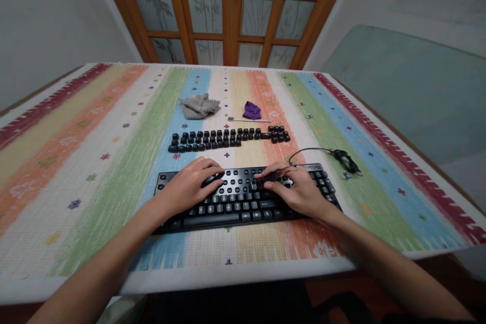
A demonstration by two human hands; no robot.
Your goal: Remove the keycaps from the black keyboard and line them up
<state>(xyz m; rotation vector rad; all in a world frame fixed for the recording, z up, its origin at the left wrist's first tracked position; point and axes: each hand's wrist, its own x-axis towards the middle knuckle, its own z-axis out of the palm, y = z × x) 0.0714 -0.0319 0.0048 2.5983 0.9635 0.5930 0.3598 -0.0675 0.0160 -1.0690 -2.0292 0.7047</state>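
While both hands are over the keyboard [243, 206], it lies flat on the near part of the striped cloth [94, 187], its long axis running left to right with the right end slightly farther away. Its space bar [212, 219] is along the near edge, so the keys face the person; the near rows are capped, while the far rows between the hands show the bare plate [232, 182]. The left hand [193, 182] rests on the left part, thumb and forefinger parted and pointing right over the plate; whether it grips anything cannot be told. The right hand [301, 190] is on the right part, thumb and forefinger bent toward each other around something dark, but whether they pinch it is unclear. Out of the far edge, on the right, comes the cord [345, 160], which runs right and ends in a bundle. Just beyond the keyboard, loose keys [212, 139] lie in rows roughly parallel to it. Farther still are a grey rag [199, 107] on the left, a purple rag [252, 110] to its right and, just nearer than the purple one, a thin brush [246, 120] with its head to the left.
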